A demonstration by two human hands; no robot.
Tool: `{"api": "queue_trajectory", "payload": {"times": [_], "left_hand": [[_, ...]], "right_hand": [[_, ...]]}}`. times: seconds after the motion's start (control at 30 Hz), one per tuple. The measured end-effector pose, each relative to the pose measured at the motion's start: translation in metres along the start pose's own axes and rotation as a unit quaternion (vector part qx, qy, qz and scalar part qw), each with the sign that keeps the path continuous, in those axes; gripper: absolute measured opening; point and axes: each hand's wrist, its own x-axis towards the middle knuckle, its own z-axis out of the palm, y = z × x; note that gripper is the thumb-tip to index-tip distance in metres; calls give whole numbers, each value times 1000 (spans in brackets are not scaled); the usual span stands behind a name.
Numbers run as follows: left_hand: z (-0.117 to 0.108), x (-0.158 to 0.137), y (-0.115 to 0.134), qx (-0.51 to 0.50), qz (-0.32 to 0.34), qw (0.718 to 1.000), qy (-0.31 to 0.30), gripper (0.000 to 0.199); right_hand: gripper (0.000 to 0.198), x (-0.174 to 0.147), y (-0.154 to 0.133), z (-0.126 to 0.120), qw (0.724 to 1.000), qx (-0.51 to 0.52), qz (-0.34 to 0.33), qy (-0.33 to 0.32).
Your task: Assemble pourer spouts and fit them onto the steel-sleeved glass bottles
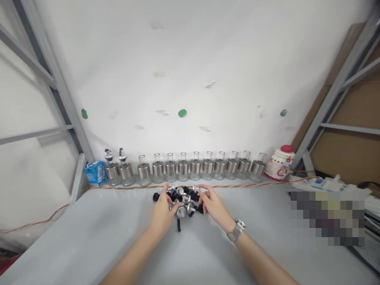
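Observation:
A heap of silver-and-black bottle pourers (181, 212) lies on the grey table between my hands. My left hand (162, 209) is at the heap's left side, its thumb and fingers spread around some pourers. At the heap's right edge, my right hand (211, 202) has its thumb and index finger closed on the silver end of one pourer (195, 189). A loose black spout piece (178, 225) lies just in front of the heap. Behind stand several glass bottles with steel sleeves (183, 169), open at the neck. Two bottles at the left (126, 171) carry pourers.
A blue box (96, 173) stands at the row's left end, and a white jar with a red lid (279, 164) at its right. A twisted wire (237, 185) runs along the table before the bottles. White items (332, 185) and a pixelated patch are at the right.

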Motion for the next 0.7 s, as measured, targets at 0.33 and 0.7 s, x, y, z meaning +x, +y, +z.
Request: {"api": "queue_trajectory", "payload": {"times": [0.33, 0.7], "left_hand": [[-84, 60, -30, 87, 59, 962, 251, 46], [-113, 103, -88, 204, -63, 894, 395, 47]], "right_hand": [[27, -17, 1, 14, 992, -100, -67, -36], [25, -31, -8, 17, 957, -258, -99, -83]]}}
